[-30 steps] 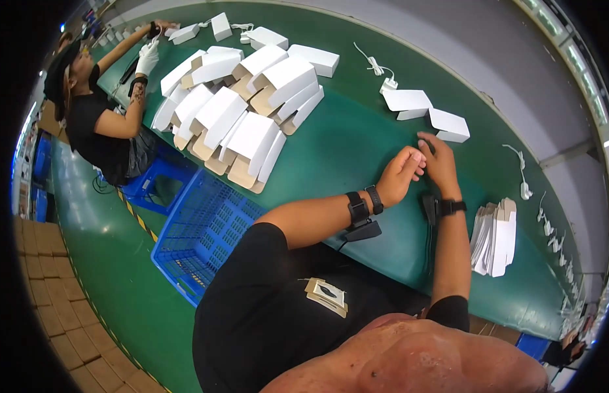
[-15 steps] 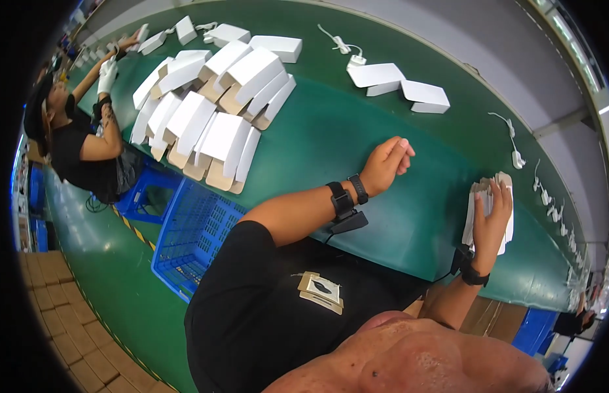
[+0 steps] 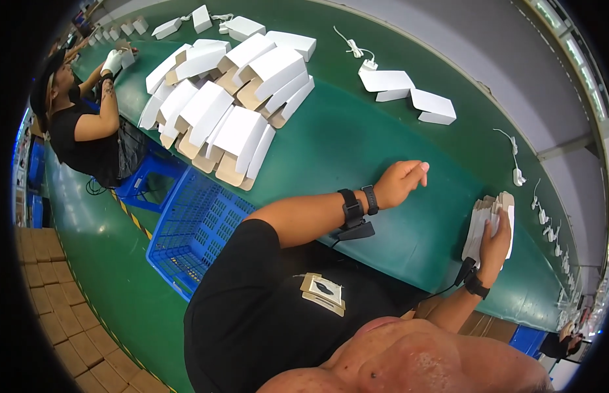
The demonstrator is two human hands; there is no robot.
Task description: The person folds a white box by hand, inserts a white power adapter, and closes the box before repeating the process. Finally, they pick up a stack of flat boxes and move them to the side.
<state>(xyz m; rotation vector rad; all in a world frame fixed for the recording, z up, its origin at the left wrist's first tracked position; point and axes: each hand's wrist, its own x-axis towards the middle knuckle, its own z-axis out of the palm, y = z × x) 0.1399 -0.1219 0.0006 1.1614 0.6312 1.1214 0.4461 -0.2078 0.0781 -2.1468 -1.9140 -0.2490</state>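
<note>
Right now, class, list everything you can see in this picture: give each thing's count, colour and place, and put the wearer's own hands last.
Table: one, green, long, running across the view.
Folded boxes: a large heap, white with brown flaps, upper middle of the table.
Closed boxes: about three, white, beyond the heap to the right.
Cables: several, white, along the far edge.
Stack of flat cartons: one, white, near the right edge.
Crate: one, blue, on the floor beside the table.
Co-worker: one, black top, white glove, seated far left.
Left hand: loosely closed above the bare table, holding nothing.
Right hand: resting on the stack of flat cartons.
</note>
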